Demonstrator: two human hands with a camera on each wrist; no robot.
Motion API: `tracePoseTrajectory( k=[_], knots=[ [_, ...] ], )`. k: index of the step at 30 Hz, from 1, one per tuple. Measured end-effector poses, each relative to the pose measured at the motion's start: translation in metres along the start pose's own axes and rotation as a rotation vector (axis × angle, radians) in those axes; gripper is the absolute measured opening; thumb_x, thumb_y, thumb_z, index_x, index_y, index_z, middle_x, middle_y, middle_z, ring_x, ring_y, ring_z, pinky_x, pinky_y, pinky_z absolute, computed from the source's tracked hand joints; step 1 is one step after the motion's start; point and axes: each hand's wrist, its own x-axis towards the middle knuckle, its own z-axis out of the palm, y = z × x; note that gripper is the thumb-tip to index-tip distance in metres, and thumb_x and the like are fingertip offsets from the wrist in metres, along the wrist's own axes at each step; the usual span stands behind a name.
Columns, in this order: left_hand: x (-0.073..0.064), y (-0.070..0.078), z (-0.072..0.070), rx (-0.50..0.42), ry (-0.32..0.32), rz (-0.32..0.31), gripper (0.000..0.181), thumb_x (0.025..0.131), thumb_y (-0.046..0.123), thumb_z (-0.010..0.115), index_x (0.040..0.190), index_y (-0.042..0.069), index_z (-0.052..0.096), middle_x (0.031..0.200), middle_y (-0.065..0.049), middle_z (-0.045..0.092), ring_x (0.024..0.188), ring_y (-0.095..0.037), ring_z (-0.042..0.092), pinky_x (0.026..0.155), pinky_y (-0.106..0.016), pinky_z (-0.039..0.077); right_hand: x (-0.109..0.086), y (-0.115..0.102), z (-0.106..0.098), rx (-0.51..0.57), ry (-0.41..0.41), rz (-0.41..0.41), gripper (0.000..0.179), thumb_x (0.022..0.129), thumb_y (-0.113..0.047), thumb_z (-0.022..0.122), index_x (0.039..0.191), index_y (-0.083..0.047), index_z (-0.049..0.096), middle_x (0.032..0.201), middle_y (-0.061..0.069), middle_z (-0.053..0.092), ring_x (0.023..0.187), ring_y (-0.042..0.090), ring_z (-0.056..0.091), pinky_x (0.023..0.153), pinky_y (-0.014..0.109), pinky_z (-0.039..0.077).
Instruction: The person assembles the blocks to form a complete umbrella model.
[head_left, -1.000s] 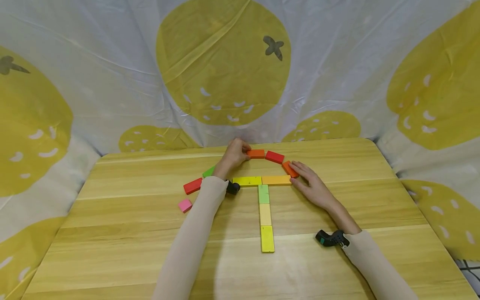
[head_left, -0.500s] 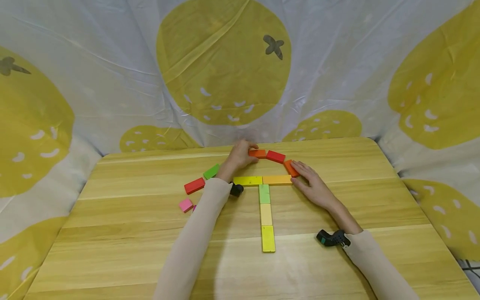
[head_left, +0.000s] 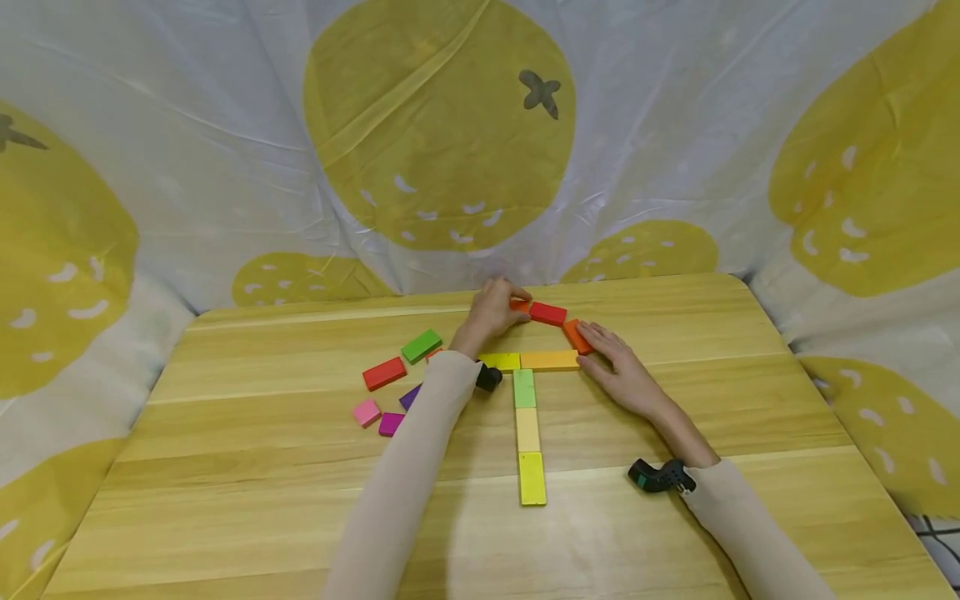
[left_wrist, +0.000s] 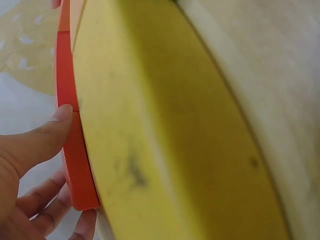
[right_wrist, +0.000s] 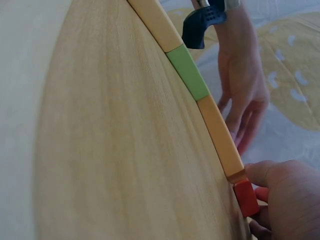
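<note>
In the head view, my left hand [head_left: 493, 306] pinches an orange block [head_left: 521, 306] at the top of a curved row, partly covering it. In the left wrist view, the thumb lies on this block near its joint with the red block [left_wrist: 66, 72], fingers at its far side and end. My right hand [head_left: 626, 371] lays nearly straight fingers against another orange block [head_left: 576, 336] at the row's right end. Its thumb touches the end of a light orange block [head_left: 549, 361]. That block and a yellow block [head_left: 501, 362] form a straight bar under the curve.
Light green [head_left: 524, 389], pale [head_left: 527, 430] and yellow [head_left: 532, 479] blocks run down from the bar. Loose green [head_left: 422, 346], red [head_left: 385, 373], pink [head_left: 367, 413], magenta [head_left: 391, 424] and purple [head_left: 409, 397] blocks lie left, some partly behind the left sleeve. Fabric hangs behind the table.
My left hand has shifted right along the orange block, which now meets the red one. The left sleeve uncovers the purple and magenta blocks. My right hand stays in place.
</note>
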Motion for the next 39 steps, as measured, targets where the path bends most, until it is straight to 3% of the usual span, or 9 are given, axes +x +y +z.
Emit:
tracePoseTrajectory(
  k=[13,24,39],
  knots=[
    [0.0002,0.0068,0.0041,0.004,-0.004,-0.062,0.037,0.093,0.024,0.079,0.130,0.020,0.075,0.131,-0.011,0.062,0.127,-0.031,0.052,0.106,-0.050,0.040,0.0005,-0.0007,0.0011,-0.009,0.011,-0.002,0.062,0.106,-0.028,0.059,0.162,-0.011,0.036,0.168,0.020,0.031,0.158,0.043,0.023,0.125,0.068,0.017],
    [0.0033,0.0098,0.0076,0.003,0.002,-0.052,0.034,0.093,0.024,0.078,0.127,0.021,0.077,0.130,-0.011,0.060,0.124,-0.031,0.051,0.100,-0.049,0.039,-0.0005,0.0010,0.0017,-0.023,0.032,-0.012,0.065,0.106,-0.027,0.059,0.162,-0.006,0.033,0.168,0.022,0.031,0.157,0.044,0.024,0.126,0.065,0.019],
    [0.0059,0.0085,0.0099,-0.012,0.013,-0.057,0.034,0.093,0.026,0.078,0.127,0.022,0.077,0.129,-0.010,0.060,0.121,-0.030,0.051,0.100,-0.049,0.039,-0.0008,-0.0006,0.0021,-0.066,-0.017,-0.046,0.062,0.109,-0.026,0.053,0.162,-0.004,0.030,0.170,0.022,0.024,0.159,0.043,0.017,0.129,0.061,0.009]
  ],
)
